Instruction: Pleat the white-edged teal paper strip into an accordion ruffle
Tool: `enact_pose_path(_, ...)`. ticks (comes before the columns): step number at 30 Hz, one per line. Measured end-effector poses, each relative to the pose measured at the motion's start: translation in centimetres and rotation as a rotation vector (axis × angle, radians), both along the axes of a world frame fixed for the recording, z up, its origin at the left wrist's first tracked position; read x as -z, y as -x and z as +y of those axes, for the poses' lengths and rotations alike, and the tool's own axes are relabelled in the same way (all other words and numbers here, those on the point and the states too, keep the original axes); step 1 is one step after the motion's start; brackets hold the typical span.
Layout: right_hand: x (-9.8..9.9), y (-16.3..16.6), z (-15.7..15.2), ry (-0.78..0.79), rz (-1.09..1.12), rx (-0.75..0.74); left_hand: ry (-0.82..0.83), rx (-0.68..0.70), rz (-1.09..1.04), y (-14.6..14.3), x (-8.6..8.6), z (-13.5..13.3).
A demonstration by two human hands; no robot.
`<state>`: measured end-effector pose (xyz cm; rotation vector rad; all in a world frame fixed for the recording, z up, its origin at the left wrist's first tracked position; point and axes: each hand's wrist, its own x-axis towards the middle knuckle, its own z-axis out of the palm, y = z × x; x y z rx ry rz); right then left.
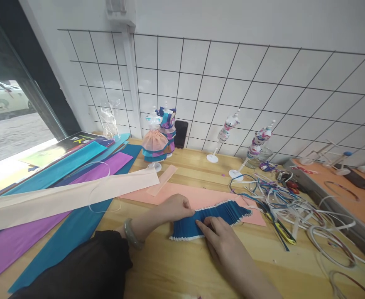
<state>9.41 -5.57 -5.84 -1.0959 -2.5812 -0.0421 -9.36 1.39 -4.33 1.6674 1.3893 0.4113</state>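
A strip of blue pleated fabric (187,227) with white edging lies on the wooden table, its right part spread over a sheet of peach paper (207,195). My left hand (177,207), with a pale bangle on the wrist, has its fingertips closed in a pinch at the strip's upper left edge. On the middle of the strip rests my right hand (221,238), its index finger stretched out over the pleats and the other fingers partly bent. The undersides of the right fingers are hidden.
Long strips of cream (132,178), purple (120,162) and teal fabric (76,236) cover the left. Small dress forms (154,143) and a phone (181,133) stand by the wall. Tangled ribbons (272,195) and yellow-handled scissors (282,230) lie right, beside an orange-bottomed tray (341,182).
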Motion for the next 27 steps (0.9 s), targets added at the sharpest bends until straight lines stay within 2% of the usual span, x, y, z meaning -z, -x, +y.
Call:
enact_pose_path(7,-0.4,0.8,-0.3,-0.087,-0.097,0.066,0.001,0.027,-0.034,0.1,0.8,0.2)
enact_pose_path(15,-1.2,1.0,-0.4,-0.108,0.025,0.032,0.005,0.026,-0.034,0.2,0.3,0.1)
enact_pose_path(22,-1.5,-0.6,0.4,-0.116,0.247,0.017,0.06,0.059,-0.108,0.5,0.5,0.1)
enact_pose_path(27,-1.8,-0.7,0.2,-0.099,0.247,0.01,0.138,0.093,-0.213,0.8,0.1,0.0)
